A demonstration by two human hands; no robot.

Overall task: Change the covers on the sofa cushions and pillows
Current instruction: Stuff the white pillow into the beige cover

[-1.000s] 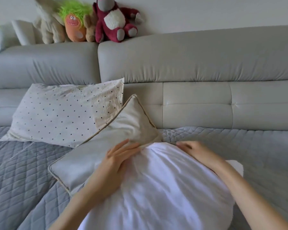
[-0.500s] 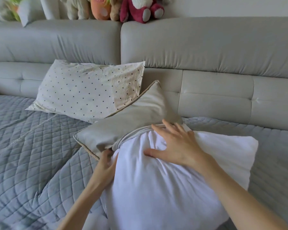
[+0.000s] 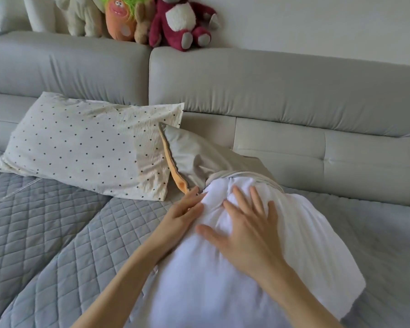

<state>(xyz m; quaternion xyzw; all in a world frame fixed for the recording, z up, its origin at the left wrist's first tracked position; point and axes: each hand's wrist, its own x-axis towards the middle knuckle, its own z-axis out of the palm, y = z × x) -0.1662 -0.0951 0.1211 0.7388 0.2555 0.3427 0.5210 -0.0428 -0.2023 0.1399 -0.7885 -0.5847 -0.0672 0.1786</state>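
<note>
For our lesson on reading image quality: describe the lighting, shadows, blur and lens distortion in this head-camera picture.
Head view: soft, even daylight, no hard glare; the white pillow insert is bright, nearly washed out; faint shadows under the polka-dot pillow and beside the left hand; wide-angle bending curves the grey sofa backrest; the right hand and plush toys look slightly soft.

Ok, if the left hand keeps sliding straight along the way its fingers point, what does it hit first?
Likely the grey cushion cover: the left hand points up-right along the white insert, fingertips close to the cover's orange-lined opening. Depth there is unclear.
</note>
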